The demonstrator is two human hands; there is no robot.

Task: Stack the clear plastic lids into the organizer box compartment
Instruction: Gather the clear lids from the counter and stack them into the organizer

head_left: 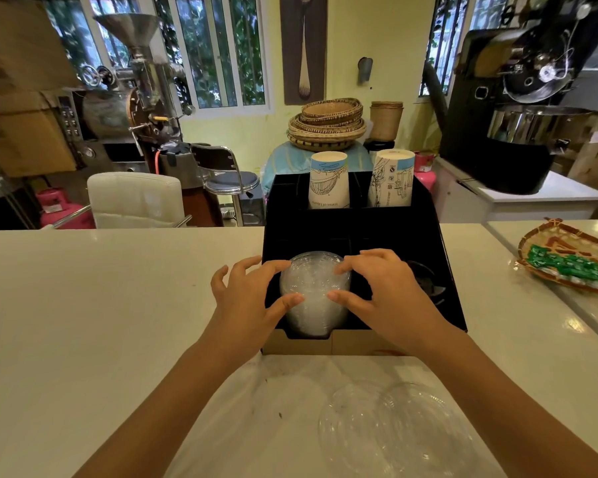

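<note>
Both hands, left hand point(252, 298) and right hand point(384, 291), gripping stack of clear lids point(313, 288) in organizer box point(442, 288) front-left compartment. Risk: uneven squeeze, tall stack tilting, toppling. Loose lids point(394, 429) on desk point(83, 305) near box front.

The stack of clear plastic lids point(314, 288) is looking glossy and frosted where layers overlap. The organizer box point(359, 232) is showing matt black card inside, plain brown cardboard along its near wall. At 6 o'clock, loose clear lids point(394, 429) are gleaming on the smooth, polished pale countertop point(118, 305). At 12 o'clock, printed paper cups point(328, 181) are looking matt.
</note>
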